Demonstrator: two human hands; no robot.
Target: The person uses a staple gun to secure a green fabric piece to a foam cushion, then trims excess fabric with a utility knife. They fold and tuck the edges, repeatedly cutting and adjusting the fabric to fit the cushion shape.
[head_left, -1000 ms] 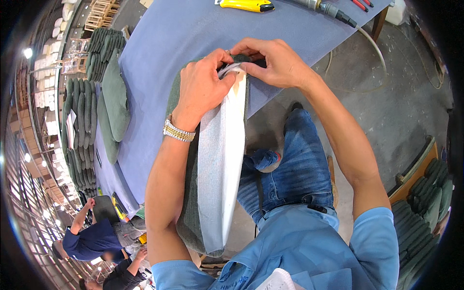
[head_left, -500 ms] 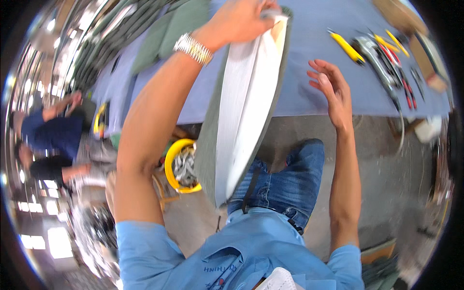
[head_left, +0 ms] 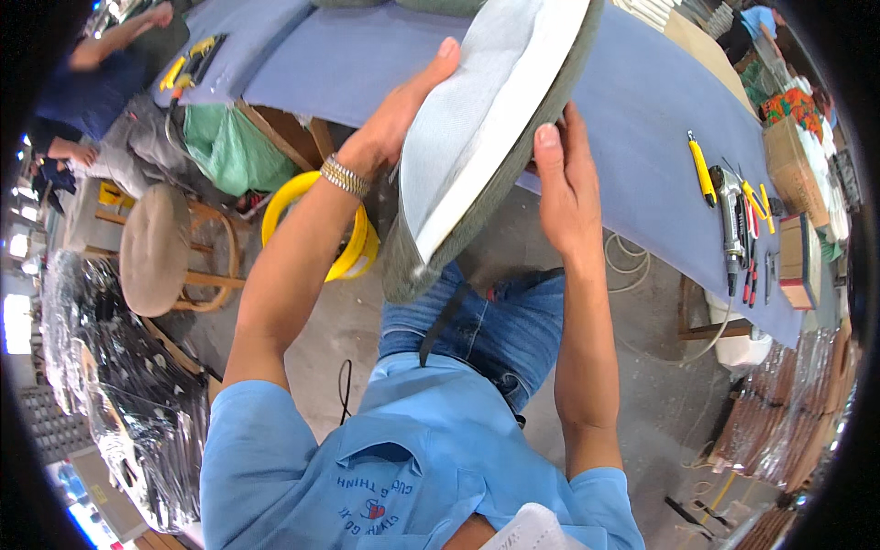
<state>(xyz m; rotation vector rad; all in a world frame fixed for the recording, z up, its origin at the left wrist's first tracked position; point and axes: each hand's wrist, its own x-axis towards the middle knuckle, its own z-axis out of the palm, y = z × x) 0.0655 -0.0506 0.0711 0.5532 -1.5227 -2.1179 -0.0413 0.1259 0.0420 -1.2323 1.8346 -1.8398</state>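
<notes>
Between my two hands a seat cushion (head_left: 486,119) stands tilted in front of me, over the table's near edge. Its cover is dark grey-green fabric, and its pale, whitish underside faces up and to the left. My left hand (head_left: 412,96), with a metal watch on the wrist, grips the cushion's left side; its thumb points up and the other fingers are mostly hidden. On the opposite side my right hand (head_left: 570,188) presses against the green edge, thumb in front and fingers partly behind. The cushion's top runs out of the picture.
A blue-covered table (head_left: 642,165) holds a yellow-handled tool (head_left: 702,170), a metal power tool (head_left: 731,215) with a hose, and pliers. A yellow bucket (head_left: 357,257) and a round-seated stool (head_left: 156,247) stand at left. A co-worker (head_left: 92,101) is at far left; cardboard boxes (head_left: 793,170) at right.
My left hand has moved from the cushion's top to its left side. My right hand, free before, now holds the right edge. The cushion has risen, and the view has shifted.
</notes>
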